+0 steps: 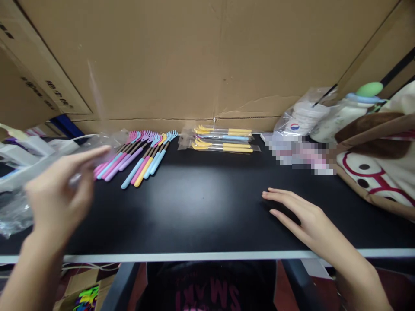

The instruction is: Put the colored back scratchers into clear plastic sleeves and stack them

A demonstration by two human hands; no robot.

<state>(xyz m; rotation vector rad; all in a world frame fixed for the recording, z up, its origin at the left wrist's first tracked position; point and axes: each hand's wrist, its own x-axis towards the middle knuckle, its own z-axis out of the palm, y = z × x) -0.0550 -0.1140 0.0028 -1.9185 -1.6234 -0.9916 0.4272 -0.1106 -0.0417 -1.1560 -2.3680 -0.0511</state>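
My left hand (60, 190), smeared by motion, is raised at the left with thumb and forefinger pinched together. From the pinch a clear plastic bag (95, 88) stands up, thin and hard to see. Behind that hand, loose back scratchers (142, 170) with pink, blue, purple and yellow handles lie fanned on the black table (201, 216). Several bagged back scratchers (238, 148), mostly yellow, are stacked at the middle back. At the right, my right hand (304, 218) rests by the table's front with fingers stretched out, holding nothing.
Crumpled clear plastic (16, 211) and a white power strip (32, 151) lie at the left. A bagged Pepsi cup (300, 119), a bottle with a green top (340, 114) and a plush bag (382, 160) stand at the right. Cardboard (162, 60) walls the back.
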